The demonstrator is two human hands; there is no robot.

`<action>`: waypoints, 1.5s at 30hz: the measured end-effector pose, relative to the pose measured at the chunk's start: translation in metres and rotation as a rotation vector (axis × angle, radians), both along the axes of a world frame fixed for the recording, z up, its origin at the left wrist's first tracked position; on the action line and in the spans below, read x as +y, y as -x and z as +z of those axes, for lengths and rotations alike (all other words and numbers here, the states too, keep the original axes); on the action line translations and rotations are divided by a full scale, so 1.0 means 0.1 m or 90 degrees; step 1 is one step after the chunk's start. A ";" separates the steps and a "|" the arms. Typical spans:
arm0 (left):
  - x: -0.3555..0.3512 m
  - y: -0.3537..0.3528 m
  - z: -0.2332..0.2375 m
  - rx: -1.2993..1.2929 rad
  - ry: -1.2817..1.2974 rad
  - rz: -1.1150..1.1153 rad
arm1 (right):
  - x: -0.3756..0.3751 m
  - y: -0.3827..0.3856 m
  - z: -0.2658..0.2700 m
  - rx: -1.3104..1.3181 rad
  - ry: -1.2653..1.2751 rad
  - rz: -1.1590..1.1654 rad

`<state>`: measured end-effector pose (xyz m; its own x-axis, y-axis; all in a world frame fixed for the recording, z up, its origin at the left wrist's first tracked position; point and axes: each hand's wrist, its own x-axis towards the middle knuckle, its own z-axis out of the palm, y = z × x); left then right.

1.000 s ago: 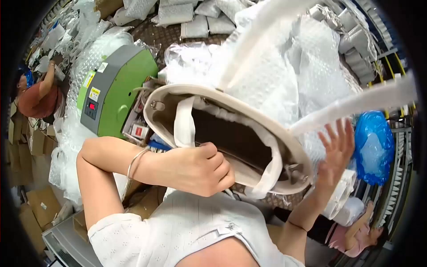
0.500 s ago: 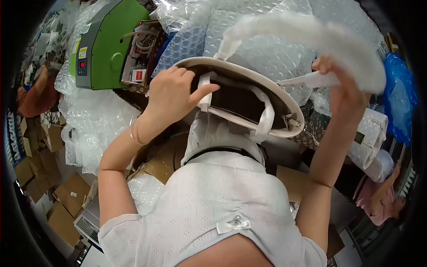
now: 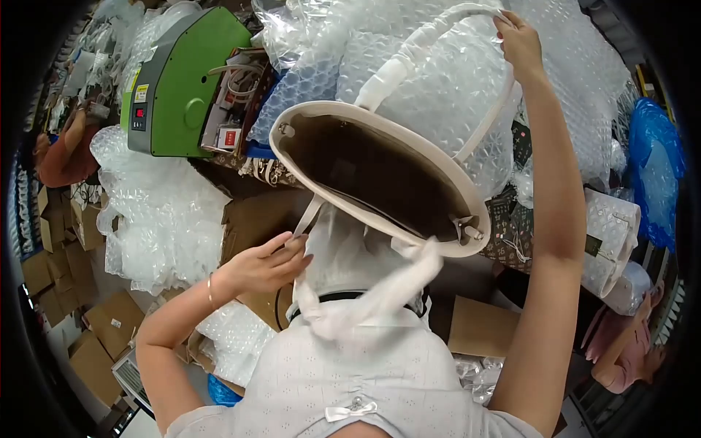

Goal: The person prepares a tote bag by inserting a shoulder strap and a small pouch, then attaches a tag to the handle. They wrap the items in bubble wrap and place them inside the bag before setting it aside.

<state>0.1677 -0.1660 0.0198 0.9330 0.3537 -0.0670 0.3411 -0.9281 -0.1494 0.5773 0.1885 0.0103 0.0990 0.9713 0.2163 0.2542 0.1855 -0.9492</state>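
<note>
A cream tote bag [image 3: 380,212] with a dark brown inside lies tilted in front of me, its mouth facing up at me. My right hand [image 3: 520,44] is raised at the upper right, closed on the top of the far handle [image 3: 394,73]. White wrapping covers the left stretch of that handle, while its right stretch looks thinner. My left hand [image 3: 272,264] is closed at the left end of the near handle [image 3: 308,215]. The rest of the near handle droops toward my chest in white wrapping, blurred by motion.
Bubble wrap [image 3: 445,80] is heaped behind the bag and more bubble wrap [image 3: 161,212] lies left. A green machine [image 3: 190,87] stands at the upper left beside a box of small items [image 3: 237,102]. Cardboard boxes [image 3: 117,328] lie lower left. A person [image 3: 621,343] is at right, another [image 3: 66,157] at left.
My right hand has moved up and left, stretching the far handle upward. My left hand has gone down from the bag's rim. The near handle has flopped out of the mouth toward me.
</note>
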 end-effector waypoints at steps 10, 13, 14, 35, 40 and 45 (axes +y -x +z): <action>0.29 -0.21 -1.78 0.167 -0.032 0.142 | -0.59 0.99 -0.77 -0.942 -0.250 -0.041; 0.24 -0.10 -1.48 -0.104 0.117 0.091 | -0.66 1.06 -0.77 -0.921 -0.146 0.135; 0.23 -0.01 -1.28 -0.184 0.121 0.031 | -0.66 1.07 -0.65 -0.886 -0.110 0.168; 6.92 1.14 -0.81 -1.007 0.585 1.013 | 2.01 4.20 -1.92 -0.681 0.004 0.161; 7.88 1.53 -2.33 -0.925 0.561 1.064 | 1.95 4.26 -1.90 -0.597 0.201 0.201; 7.96 1.44 -2.39 -0.712 0.540 1.141 | 1.96 4.42 -1.84 -0.716 0.099 0.218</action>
